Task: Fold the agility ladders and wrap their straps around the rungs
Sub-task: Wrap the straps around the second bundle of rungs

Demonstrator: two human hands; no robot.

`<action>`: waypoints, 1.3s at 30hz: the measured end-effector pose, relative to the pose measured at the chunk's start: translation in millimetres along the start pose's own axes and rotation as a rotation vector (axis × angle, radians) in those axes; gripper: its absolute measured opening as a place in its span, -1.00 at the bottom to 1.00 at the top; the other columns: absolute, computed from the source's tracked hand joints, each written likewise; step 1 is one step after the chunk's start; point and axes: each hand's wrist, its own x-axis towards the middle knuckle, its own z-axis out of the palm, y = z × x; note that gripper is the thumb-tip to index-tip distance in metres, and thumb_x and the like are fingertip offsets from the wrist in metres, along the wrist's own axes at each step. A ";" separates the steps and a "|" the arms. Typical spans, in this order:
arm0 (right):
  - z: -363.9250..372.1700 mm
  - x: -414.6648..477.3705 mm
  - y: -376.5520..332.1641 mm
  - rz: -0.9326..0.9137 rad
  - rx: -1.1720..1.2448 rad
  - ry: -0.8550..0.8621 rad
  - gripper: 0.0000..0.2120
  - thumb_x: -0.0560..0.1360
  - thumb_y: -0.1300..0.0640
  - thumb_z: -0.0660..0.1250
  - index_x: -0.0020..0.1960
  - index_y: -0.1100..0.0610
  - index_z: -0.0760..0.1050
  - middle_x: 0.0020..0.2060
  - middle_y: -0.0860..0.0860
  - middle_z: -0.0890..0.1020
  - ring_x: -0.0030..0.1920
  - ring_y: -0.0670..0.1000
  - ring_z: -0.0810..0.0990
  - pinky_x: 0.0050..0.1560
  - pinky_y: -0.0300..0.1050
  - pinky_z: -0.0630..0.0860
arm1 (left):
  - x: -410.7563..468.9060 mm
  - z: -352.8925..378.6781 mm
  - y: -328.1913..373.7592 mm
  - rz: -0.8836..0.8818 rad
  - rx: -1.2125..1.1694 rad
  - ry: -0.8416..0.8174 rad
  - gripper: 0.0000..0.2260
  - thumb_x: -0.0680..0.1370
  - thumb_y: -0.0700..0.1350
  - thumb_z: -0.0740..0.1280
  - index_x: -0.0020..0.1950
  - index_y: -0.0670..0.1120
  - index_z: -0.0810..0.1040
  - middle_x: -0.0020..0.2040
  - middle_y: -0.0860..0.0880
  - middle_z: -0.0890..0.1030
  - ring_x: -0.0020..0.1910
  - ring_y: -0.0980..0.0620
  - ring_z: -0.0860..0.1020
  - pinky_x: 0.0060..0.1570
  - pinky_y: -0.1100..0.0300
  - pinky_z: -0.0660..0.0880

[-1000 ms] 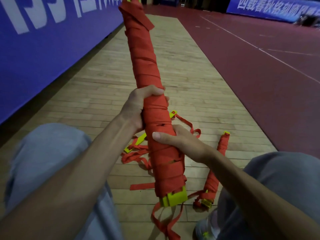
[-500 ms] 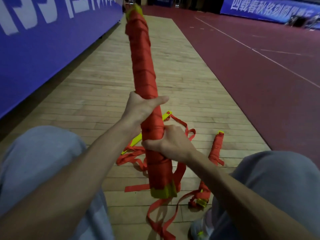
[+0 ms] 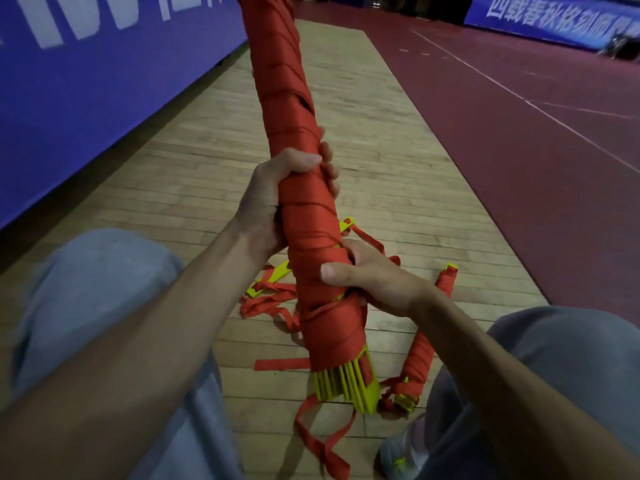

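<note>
I hold a long bundle of yellow rungs wound in red strap (image 3: 294, 140) upright and tilted away from me. My left hand (image 3: 273, 199) grips its middle, fingers wrapped around it. My right hand (image 3: 367, 275) clasps it lower down, thumb across the wraps. Yellow rung ends (image 3: 346, 382) stick out at the bottom, and a loose red strap tail (image 3: 322, 441) hangs from them to the floor. A second wrapped ladder bundle (image 3: 426, 337) lies on the floor at the right. An unwrapped ladder with yellow rungs and red straps (image 3: 273, 289) lies behind the held bundle.
I sit on a wooden floor strip (image 3: 398, 161) with both knees in grey trousers (image 3: 90, 292) at either side. A blue banner wall (image 3: 86, 67) runs along the left. Dark red court flooring (image 3: 519, 140) spreads to the right. A shoe (image 3: 401, 452) shows at bottom right.
The bundle has come closer and turned, so its yellow rung ends now face me. My left hand has closed fully around it, and my right hand has shifted its hold lower.
</note>
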 end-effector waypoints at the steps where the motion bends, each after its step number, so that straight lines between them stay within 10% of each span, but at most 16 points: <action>1: 1.5 0.7 0.4 -0.021 0.026 0.018 -0.48 0.08 -0.19 0.64 -0.06 0.03 0.61 -0.16 -0.03 0.69 -0.10 -0.03 0.66 0.00 -0.08 0.61 | 0.0 0.8 -0.4 0.015 -0.019 -0.036 -0.52 0.28 -0.29 0.36 0.20 -0.12 0.44 -0.09 -0.02 0.58 -0.21 0.07 0.58 -0.20 0.22 0.56; 5: 5.0 2.7 -7.5 -0.090 -0.066 0.160 -0.65 0.17 -0.03 0.53 -0.12 0.08 0.59 -0.29 -0.06 0.66 -0.24 -0.08 0.64 -0.15 -0.18 0.59 | 3.0 6.7 2.4 0.009 0.124 -0.009 -0.62 0.33 -0.25 0.37 0.15 -0.12 0.53 0.04 -0.11 0.66 -0.03 -0.04 0.65 0.01 0.12 0.58; 11: 0.3 13.1 -3.7 -0.058 -0.648 0.492 -0.64 0.26 -0.13 0.60 -0.29 0.01 0.47 -0.45 -0.13 0.53 -0.43 -0.20 0.49 -0.36 -0.34 0.39 | 11.9 5.2 -5.2 0.160 0.828 0.583 -0.70 0.37 -0.12 0.56 0.05 -0.13 0.60 -0.19 -0.02 0.66 -0.28 0.05 0.63 -0.26 0.15 0.58; 18: 8.1 11.7 4.5 -0.099 -0.827 0.383 -0.48 0.30 -0.49 0.30 -0.21 -0.01 0.42 -0.41 -0.11 0.50 -0.37 -0.15 0.50 -0.31 -0.24 0.35 | 4.1 0.0 -7.9 0.156 0.749 0.801 -0.66 0.27 -0.02 0.62 -0.13 -0.10 0.56 -0.39 0.03 0.53 -0.45 0.07 0.51 -0.40 0.20 0.52; 27: -8.3 3.9 -14.2 -0.023 -0.278 0.002 -0.28 0.13 -0.52 0.39 0.03 -0.01 0.52 -0.20 -0.15 0.68 -0.20 -0.14 0.64 -0.24 -0.27 0.52 | -1.1 10.3 2.3 -0.037 0.319 0.415 -0.88 0.47 -0.15 0.21 -0.28 -0.10 0.42 -0.45 -0.02 0.41 -0.48 0.06 0.36 -0.39 0.22 0.36; 30: -8.8 5.9 -8.5 0.038 -0.097 -0.088 -0.23 0.10 -0.43 0.53 0.06 0.08 0.49 -0.12 0.12 0.60 -0.14 0.18 0.54 -0.09 0.09 0.43 | 0.2 7.2 -0.7 0.024 0.134 0.232 -0.86 0.41 -0.15 0.21 -0.07 -0.12 0.47 -0.33 -0.03 0.43 -0.44 0.05 0.44 -0.38 0.23 0.44; 36: -5.8 1.8 -20.4 -0.062 -0.136 0.049 -0.77 0.36 0.21 0.52 -0.10 0.04 0.51 -0.33 -0.12 0.64 -0.28 -0.15 0.64 -0.23 -0.24 0.57 | 5.0 2.6 5.5 0.049 0.012 -0.048 -0.48 0.24 -0.14 0.43 0.19 -0.13 0.49 -0.13 -0.04 0.54 -0.21 0.03 0.54 -0.13 0.14 0.53; 39: -7.0 5.6 -19.6 -0.111 -0.352 0.256 -0.66 0.28 0.05 0.62 -0.03 0.03 0.55 -0.23 -0.11 0.69 -0.20 -0.11 0.68 -0.14 -0.12 0.62 | 7.8 13.5 9.8 0.049 0.259 0.175 -0.61 0.31 -0.06 0.42 0.11 -0.12 0.54 -0.12 -0.08 0.62 -0.14 -0.01 0.60 -0.07 0.10 0.57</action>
